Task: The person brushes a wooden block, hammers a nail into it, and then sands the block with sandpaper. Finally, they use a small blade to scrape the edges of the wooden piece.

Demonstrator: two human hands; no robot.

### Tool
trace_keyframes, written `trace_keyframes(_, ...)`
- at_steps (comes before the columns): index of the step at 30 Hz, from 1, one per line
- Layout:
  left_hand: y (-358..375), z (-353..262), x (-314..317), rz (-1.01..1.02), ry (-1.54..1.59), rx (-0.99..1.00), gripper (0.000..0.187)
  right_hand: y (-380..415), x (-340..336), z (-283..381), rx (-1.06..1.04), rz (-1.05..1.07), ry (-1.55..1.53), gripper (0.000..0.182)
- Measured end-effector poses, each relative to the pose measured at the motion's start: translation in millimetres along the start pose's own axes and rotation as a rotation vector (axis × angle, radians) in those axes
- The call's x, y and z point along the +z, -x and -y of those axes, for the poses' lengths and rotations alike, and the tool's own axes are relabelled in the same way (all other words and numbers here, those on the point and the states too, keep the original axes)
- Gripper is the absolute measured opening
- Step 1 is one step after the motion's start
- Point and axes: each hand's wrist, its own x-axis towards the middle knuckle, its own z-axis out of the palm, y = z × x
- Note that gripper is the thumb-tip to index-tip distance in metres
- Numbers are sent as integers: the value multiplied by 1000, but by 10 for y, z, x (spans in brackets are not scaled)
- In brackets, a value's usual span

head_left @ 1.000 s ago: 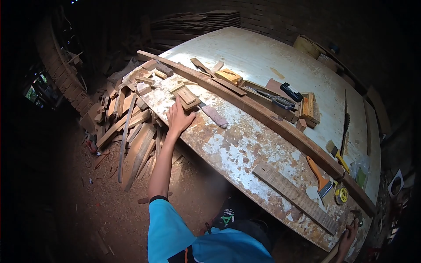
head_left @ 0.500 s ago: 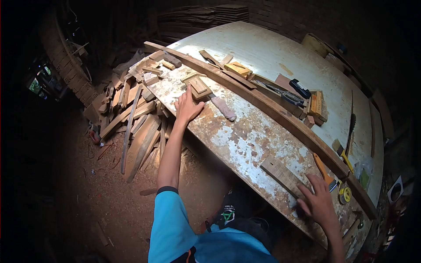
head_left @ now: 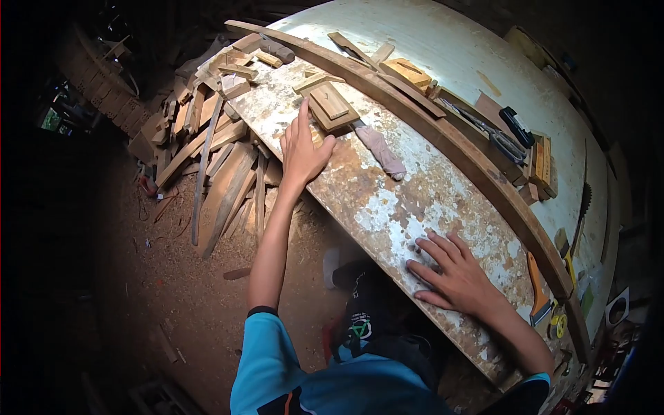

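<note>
A stepped wooden block (head_left: 333, 108), with a smaller panel raised on its top, lies on the worn workbench (head_left: 387, 207). My left hand (head_left: 304, 155) is beside its near-left edge, the index fingertip at the edge and the thumb held apart. Next to the block is a tool with a pale cloth-wrapped handle (head_left: 382, 153), its thin end reaching toward the block. My right hand (head_left: 460, 277) is spread palm down over the peeling bench top near the front edge. What is beneath its palm is hidden.
A long wooden beam (head_left: 456, 142) runs along the bench. Beyond it are a wooden plane (head_left: 408, 71), pliers (head_left: 508, 147) and a black-handled item (head_left: 517, 126). An orange-handled scraper (head_left: 537, 287) and yellow tape (head_left: 557, 325) lie at right. Scrap wood (head_left: 225, 183) is piled at left.
My right hand has moved left and flattened over the bench; the flat wood piece that was beside it no longer shows. My left hand stays by the block. The view has shifted.
</note>
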Motion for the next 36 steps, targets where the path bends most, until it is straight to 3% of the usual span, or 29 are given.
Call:
trace_keyframes(7,26,-9,-38,-3,296,-193,78,-750,110,-23,-43,-24,-217,35)
trace_keyframes(11,86,-39,-73,-73,218,-48,74,-1314,159,-100,-77,-65,-284,36)
trace_keyframes(13,3,32,-232,-81,195,130,66,-1587,172,-100,-48,-89,-318,38)
trace_keyframes(15,-349,202,-563,-120,34,360,49,-1854,140,-88,64,-29,-439,43)
trace_keyframes(17,-1032,535,-904,-160,-57,443,41,-2066,204,-108,100,-38,-483,45)
trace_keyframes(19,-1994,825,-1140,-152,-36,296,28,-2254,272,-130,110,-24,-453,45)
trace_keyframes(22,-3329,1764,-1280,35,-344,259,51,-2278,288,-142,122,-68,-429,45)
trace_keyframes(23,-3708,2284,-1215,108,-311,118,62,-2284,288,-144,142,-88,-421,45)
trace_keyframes(24,-3957,2454,-1156,208,-255,-146,80,-2293,313,-156,138,-95,-415,45)
trace_keyframes(26,-4216,2913,-904,284,-283,-267,95,-2243,344,-159,143,-90,-397,46)
trace_keyframes(28,-4197,2828,-699,309,-524,-236,107,-2226,362,-148,146,-84,-305,41)
trace_keyframes(30,-4297,3139,-529,412,-510,-270,107,-2221,343,-138,167,-90,-299,39)
trace_keyframes(35,-4603,3037,-627,669,-611,-471,105,-2223,343,-126,212,-57,-341,33)
trace_keyframes(36,-4578,2881,-641,580,-658,-420,103,-2220,342,-120,219,-67,-353,32)
